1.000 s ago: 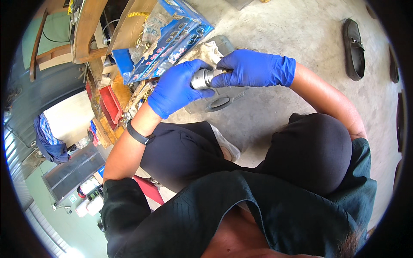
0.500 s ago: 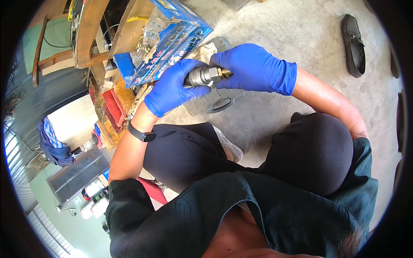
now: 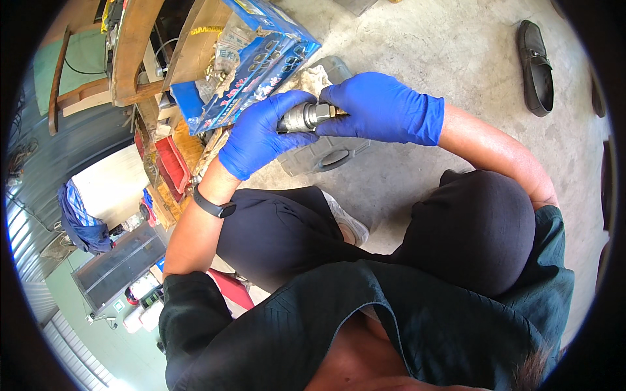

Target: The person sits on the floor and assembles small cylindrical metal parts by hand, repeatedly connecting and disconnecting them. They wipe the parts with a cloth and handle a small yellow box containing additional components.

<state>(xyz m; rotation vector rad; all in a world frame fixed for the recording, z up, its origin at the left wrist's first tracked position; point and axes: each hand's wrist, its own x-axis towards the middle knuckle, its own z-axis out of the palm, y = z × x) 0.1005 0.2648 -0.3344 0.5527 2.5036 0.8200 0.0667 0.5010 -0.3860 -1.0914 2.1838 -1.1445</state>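
Both hands wear blue gloves and meet over a silvery cylindrical metal fitting [image 3: 299, 119] with a hex-shaped end. My left hand [image 3: 261, 133] is wrapped round its dark-edged body from the left. At the hex end, the fingers of my right hand [image 3: 381, 107] are closed on a small brass-coloured piece [image 3: 340, 113], mostly hidden by the glove. Below the hands, a grey plastic case [image 3: 329, 156] with a handle rests on the floor, and a whitish cloth [image 3: 310, 79] lies by it.
A torn blue cardboard box [image 3: 267, 62] with small metal parts stands just beyond my left hand. To the left are a wooden chair [image 3: 81, 94] and a red tray [image 3: 173, 166]. A black shoe [image 3: 536, 68] lies on the concrete floor at the far right.
My right hand has shifted slightly left and turned a little, closer to the hex end, so less of the brass piece shows. The left hand keeps its hold on the fitting.
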